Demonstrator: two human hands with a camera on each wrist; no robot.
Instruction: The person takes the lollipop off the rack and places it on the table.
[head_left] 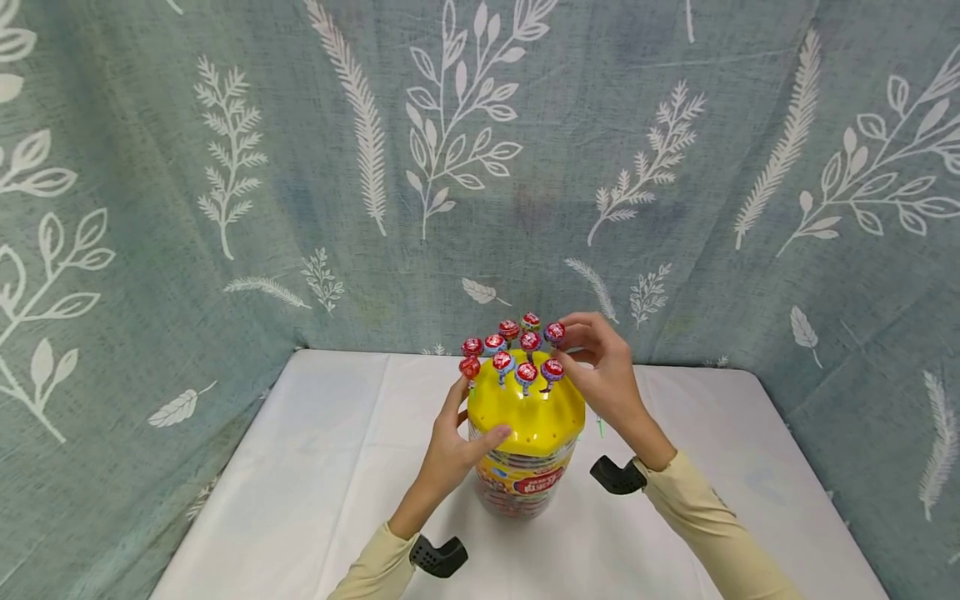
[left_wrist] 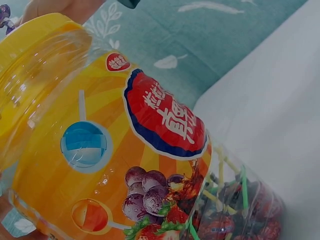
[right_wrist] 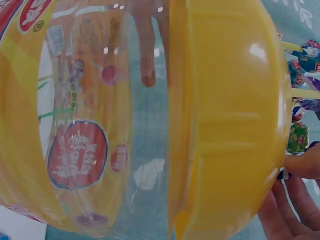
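A tall clear plastic candy jar (head_left: 517, 483) with a yellow lid (head_left: 528, 421) stands upright on the table. Several lollipops (head_left: 527, 372) in red, blue and purple wrappers stick up from the lid, mostly over its far half. My left hand (head_left: 450, 454) holds the jar by its upper left side, thumb on the lid's front. Seen through the clear plastic in the right wrist view are that hand's fingers (right_wrist: 146, 55). At the lid's right rim, my right hand (head_left: 606, 375) pinches a lollipop (head_left: 554, 334) below its head; the fingers partly hide its stick.
More lollipops (left_wrist: 235, 210) lie inside the jar's lower part, behind the printed label (left_wrist: 167, 115). Small holes (head_left: 528, 440) dot the lid's front. White cloth covers the table (head_left: 360, 467), and a leaf-patterned curtain (head_left: 525, 225) rises behind and beside it.
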